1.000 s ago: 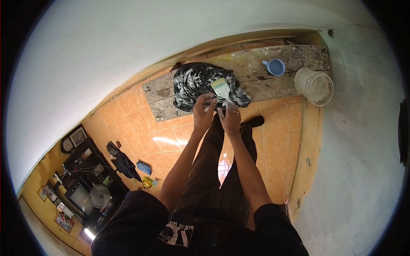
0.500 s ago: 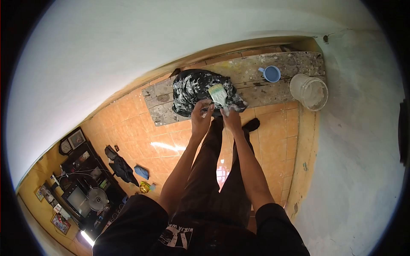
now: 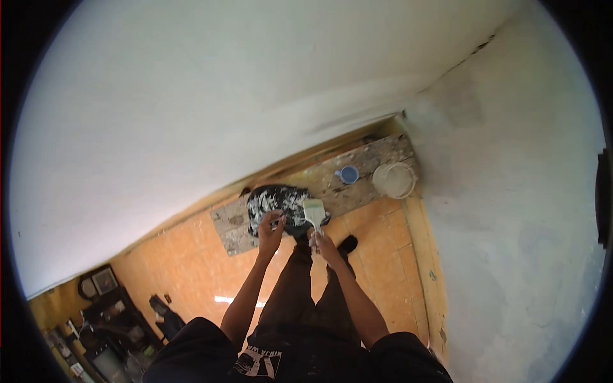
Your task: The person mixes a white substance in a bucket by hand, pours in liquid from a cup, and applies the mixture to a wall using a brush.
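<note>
A wide paint brush (image 3: 314, 211) with pale bristles is held upright by its handle in my right hand (image 3: 324, 246). My left hand (image 3: 271, 232) is to the left of it, its fingers curled near the lower edge of a black cloth or bag (image 3: 279, 197) smeared with white. Whether those fingers hold something small cannot be made out. The black bundle lies on a worn, paint-spotted wooden bench (image 3: 234, 223). A blue mug (image 3: 348, 175) stands on the bench farther right.
A whitish bucket (image 3: 394, 180) is at the bench's right end. Pale walls rise behind and to the right, with a crack near the upper corner. Orange tiles (image 3: 185, 255) cover the floor. A dark cabinet (image 3: 121, 319) stands at the lower left.
The view has tilted up toward the wall, so the bench and hands appear lower. The brush has come away from the black bundle's middle toward its right edge, and my hands are farther apart.
</note>
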Available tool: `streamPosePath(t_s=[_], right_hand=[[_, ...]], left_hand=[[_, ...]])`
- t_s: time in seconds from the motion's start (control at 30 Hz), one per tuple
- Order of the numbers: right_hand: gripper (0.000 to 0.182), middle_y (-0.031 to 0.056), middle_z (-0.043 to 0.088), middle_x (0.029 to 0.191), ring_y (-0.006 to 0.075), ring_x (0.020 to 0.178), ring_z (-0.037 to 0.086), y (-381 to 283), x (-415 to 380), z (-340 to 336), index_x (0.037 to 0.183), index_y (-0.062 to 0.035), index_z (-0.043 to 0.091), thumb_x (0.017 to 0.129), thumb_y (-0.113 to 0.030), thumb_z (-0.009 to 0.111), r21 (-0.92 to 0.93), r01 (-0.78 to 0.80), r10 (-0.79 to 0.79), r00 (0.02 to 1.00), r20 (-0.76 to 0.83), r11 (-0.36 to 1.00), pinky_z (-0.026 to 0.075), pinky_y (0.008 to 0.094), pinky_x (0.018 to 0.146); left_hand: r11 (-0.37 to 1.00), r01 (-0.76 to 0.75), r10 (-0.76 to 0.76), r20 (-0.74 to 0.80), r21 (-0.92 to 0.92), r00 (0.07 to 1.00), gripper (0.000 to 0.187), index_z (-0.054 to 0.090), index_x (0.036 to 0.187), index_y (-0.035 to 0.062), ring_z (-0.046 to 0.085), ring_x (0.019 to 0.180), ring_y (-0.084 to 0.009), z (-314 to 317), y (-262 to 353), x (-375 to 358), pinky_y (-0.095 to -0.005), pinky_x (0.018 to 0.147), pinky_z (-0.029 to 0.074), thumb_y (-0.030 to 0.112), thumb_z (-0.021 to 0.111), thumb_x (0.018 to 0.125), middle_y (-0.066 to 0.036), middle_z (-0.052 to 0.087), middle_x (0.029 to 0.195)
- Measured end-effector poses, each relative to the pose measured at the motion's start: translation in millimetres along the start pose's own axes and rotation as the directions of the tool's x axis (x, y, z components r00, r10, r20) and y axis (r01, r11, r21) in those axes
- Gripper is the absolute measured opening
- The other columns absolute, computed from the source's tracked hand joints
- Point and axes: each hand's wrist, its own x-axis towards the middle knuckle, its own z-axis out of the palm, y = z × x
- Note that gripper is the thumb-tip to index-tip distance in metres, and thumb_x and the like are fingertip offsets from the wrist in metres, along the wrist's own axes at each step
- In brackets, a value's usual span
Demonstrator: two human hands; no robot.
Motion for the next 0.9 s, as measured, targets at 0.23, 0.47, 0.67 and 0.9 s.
streamPosePath(t_s=[0.23, 0.47, 0.67, 0.9], right_hand=[[0.022, -0.007, 0.039, 0.069, 0.0043, 0.055, 0.035, -80.4, -86.3, -1.4, 0.092, -0.0137, 0.045, 0.103, -0.033, 0.04, 0.023, 0.12, -0.118, 0.991, -0.071, 0.993, 0.032, 0.0216, 0.052], [0.031, -0.0078, 0.038, 0.064, 0.0024, 0.052, 0.034, -145.8, -122.4, 19.4, 0.089, -0.0113, 0.049, 0.101, -0.039, 0.042, -0.051, 0.277, -0.281, 0.927, -0.247, 0.96, 0.028, 0.0203, 0.047], [0.036, -0.0076, 0.037, 0.059, 0.0025, 0.048, 0.033, -150.7, -128.8, 18.1, 0.088, -0.009, 0.052, 0.1, -0.041, 0.042, -0.287, 0.503, -0.579, 0.711, -0.399, 0.815, 0.027, 0.0209, 0.044], [0.034, -0.0071, 0.038, 0.061, 0.0026, 0.049, 0.034, -202.7, -204.6, 2.6, 0.085, -0.0108, 0.048, 0.101, -0.04, 0.042, -0.109, 0.596, -0.569, 0.673, -0.474, 0.796, 0.028, 0.0205, 0.045]], left_hand=[[0.981, -0.195, 0.195, 0.018, -0.009, 0.981, 0.02, 0.061, 0.102, 0.0001, 0.064, 0.086, -0.0182, -8.0, 94.1, 9.0, -0.0308, 0.072, 0.05, 0.015, 0.064, 0.089, -0.01, 0.067, 0.089], [0.968, -0.241, 0.246, 0.061, -0.068, 0.967, 0.019, 0.061, 0.1, -0.0017, 0.064, 0.082, -0.019, 2.4, 139.4, 8.8, -0.0313, 0.074, 0.049, 0.014, 0.062, 0.089, -0.012, 0.067, 0.087], [0.969, -0.207, 0.229, 0.179, -0.132, 0.957, 0.021, 0.06, 0.106, 0.0001, 0.063, 0.088, -0.0176, 11.3, 190.9, 2.7, -0.0329, 0.075, 0.05, 0.013, 0.062, 0.089, -0.01, 0.066, 0.095], [0.896, -0.404, 0.443, 0.307, -0.183, 0.842, 0.023, 0.06, 0.108, 0.0024, 0.062, 0.089, -0.0155, 49.8, 205.7, 0.7, -0.03, 0.07, 0.05, 0.013, 0.064, 0.088, -0.009, 0.065, 0.097]])
